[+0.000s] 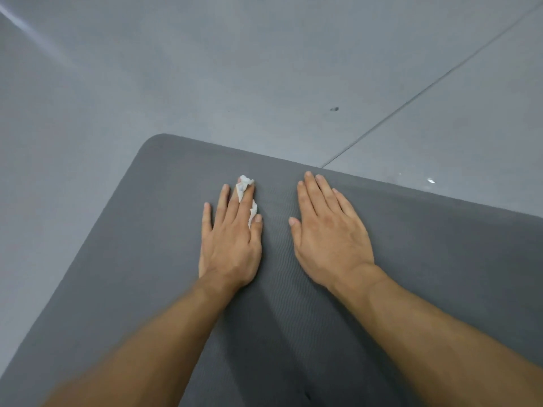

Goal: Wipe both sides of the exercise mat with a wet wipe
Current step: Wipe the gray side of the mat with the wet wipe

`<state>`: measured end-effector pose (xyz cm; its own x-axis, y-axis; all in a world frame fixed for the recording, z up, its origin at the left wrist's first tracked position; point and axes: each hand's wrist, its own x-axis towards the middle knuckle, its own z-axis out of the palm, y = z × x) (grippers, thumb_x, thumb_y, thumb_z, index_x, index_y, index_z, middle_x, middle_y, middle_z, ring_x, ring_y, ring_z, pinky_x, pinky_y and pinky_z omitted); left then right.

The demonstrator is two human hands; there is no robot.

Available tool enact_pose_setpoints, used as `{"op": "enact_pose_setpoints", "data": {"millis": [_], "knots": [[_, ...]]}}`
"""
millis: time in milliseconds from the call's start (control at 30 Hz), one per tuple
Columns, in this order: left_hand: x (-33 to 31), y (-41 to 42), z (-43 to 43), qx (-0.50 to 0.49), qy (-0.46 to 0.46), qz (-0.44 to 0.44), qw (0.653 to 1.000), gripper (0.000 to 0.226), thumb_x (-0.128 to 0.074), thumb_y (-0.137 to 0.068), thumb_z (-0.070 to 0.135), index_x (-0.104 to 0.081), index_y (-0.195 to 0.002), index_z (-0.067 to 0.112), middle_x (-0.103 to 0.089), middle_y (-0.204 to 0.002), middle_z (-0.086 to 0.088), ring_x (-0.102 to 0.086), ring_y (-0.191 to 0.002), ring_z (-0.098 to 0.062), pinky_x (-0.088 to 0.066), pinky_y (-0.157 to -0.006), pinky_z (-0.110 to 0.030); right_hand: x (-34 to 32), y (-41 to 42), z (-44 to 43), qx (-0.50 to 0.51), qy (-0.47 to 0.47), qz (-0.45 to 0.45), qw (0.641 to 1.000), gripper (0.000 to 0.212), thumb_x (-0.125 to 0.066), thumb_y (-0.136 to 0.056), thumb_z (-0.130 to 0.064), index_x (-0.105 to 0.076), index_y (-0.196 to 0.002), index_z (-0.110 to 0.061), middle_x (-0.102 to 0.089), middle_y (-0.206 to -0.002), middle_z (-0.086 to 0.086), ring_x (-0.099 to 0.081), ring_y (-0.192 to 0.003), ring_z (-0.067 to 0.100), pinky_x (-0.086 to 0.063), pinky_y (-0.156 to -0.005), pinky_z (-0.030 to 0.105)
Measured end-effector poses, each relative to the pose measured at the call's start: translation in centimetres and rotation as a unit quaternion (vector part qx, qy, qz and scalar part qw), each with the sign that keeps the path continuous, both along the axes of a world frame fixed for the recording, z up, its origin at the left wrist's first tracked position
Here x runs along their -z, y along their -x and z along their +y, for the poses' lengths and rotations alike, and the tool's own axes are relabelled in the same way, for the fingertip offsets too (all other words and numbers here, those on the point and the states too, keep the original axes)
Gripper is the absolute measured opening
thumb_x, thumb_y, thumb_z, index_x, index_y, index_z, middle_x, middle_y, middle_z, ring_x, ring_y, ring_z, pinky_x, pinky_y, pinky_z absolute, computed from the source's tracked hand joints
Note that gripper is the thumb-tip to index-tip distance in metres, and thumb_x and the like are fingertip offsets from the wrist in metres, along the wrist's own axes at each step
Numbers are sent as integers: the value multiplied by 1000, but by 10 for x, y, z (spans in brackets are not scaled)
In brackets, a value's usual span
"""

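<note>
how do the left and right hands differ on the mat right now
The left hand presses a crumpled white wet wipe that shows between its fingers; the right hand is bare. The left hand's fingers are spread, the right hand's lie close together. The left hand is nearer the mat's rounded corner. Both lie flat, palms down, on it.

The left hand and right hand lie flat, fingers straight.
</note>
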<state>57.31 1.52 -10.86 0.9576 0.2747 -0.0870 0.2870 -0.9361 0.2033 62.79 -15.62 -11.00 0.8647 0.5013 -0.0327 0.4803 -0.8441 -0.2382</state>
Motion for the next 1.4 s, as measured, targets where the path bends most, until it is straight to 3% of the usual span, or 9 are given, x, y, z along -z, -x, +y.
{"op": "enact_pose_setpoints", "data": {"millis": [167,267,533,600,767,967,1133,1267,1400], "knots": [[-2,-2,2,8,10,17,1000,66,-1,-101,48,7,-165,33,12,-171,18,20,-155,-3,11,-128,-39,2,-14,2,-14,13,-5,1000,68,-15,-107,-44,-14,-165,-9,-9,-174,6,-4,-161,19,-7,-130,38],[-2,1,12,2,12,16,1000,65,-5,-103,47,3,-165,32,8,-171,17,16,-156,-4,9,-128,-38,3,-13,1,-10,12,-11,1000,67,-18,-107,-45,-18,-165,-9,-13,-173,6,-8,-160,19,-14,-129,41],[-5,-1,49,-160,27,20,986,60,-21,-109,38,-6,-166,29,-3,-174,9,5,-159,-12,3,-129,-42,3,-14,-1,-13,17,-7,1000,66,-22,-108,-43,-18,-164,-9,-14,-173,7,-8,-160,19,-15,-129,41],[-4,1,48,-136,25,15,990,60,-19,-109,38,-6,-166,27,-2,-174,8,6,-159,-13,2,-129,-41,3,-14,-2,-10,19,-6,1000,66,-22,-108,-43,-18,-164,-9,-14,-173,6,-8,-160,19,-14,-129,41],[-2,1,-2,34,3,20,999,61,-24,-108,37,-17,-166,18,-4,-174,3,-1,-160,-18,-11,-129,-44,3,-15,-1,-9,19,-10,1000,66,-29,-106,-39,-23,-163,-7,-17,-172,7,-10,-160,19,-16,-128,41],[-6,0,-12,100,-6,49,994,61,-33,-108,36,-18,-165,20,-5,-174,4,-4,-160,-19,-21,-126,-53,4,-16,-1,-9,0,-14,1000,66,-35,-103,-35,-30,-161,-3,-22,-171,11,-19,-159,23,-25,-125,46],[-4,-9,45,-3,-24,49,998,58,-30,-107,35,-27,-163,20,-16,-172,3,-12,-160,-20,-18,-125,-57,4,-15,0,-9,-8,-13,1000,66,-36,-103,-36,-32,-160,-4,-24,-171,9,-24,-157,25,-27,-124,46],[-6,-15,69,-118,-19,48,992,59,-23,-108,37,-22,-165,19,-16,-172,3,-6,-160,-19,-13,-127,-54,6,-14,3,-1,-24,-41,999,63,-37,-103,-35,-40,-157,-3,-32,-168,10,-33,-154,27,-36,-118,48],[-4,-20,50,-134,-22,50,990,60,-24,-109,35,-16,-166,18,-12,-173,3,-4,-160,-20,-16,-127,-54,7,-12,5,13,-30,-60,998,62,-38,-103,-34,-43,-155,-2,-35,-166,11,-39,-151,29,-39,-114,49]]}}
